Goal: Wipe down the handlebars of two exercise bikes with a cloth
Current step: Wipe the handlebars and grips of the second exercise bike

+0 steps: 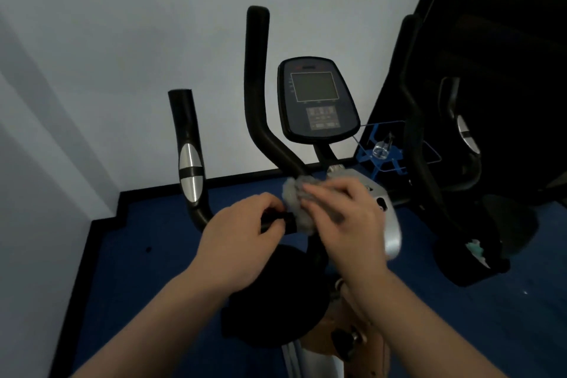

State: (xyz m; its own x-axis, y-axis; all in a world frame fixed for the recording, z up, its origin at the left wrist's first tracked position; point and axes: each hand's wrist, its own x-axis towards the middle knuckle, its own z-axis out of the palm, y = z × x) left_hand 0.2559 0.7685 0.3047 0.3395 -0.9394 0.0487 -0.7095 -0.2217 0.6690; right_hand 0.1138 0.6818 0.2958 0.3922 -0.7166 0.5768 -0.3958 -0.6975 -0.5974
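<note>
An exercise bike stands right in front of me, with black handlebars (260, 120) curving up on either side of its console (316, 98). My right hand (343, 218) presses a grey cloth (296, 193) around the low middle part of the bar, just left of the stem. My left hand (242, 236) grips the bar directly beside the cloth. The left outer grip (190, 163) carries a silver pulse sensor. On the right edge, mostly in shadow, rises a second bike's dark handlebar (414, 120).
A white wall runs behind and to the left. The floor (153, 255) is blue with a black skirting. A blue rack (383, 150) holding a clear bottle sits behind the console. The black saddle (276, 301) lies below my forearms.
</note>
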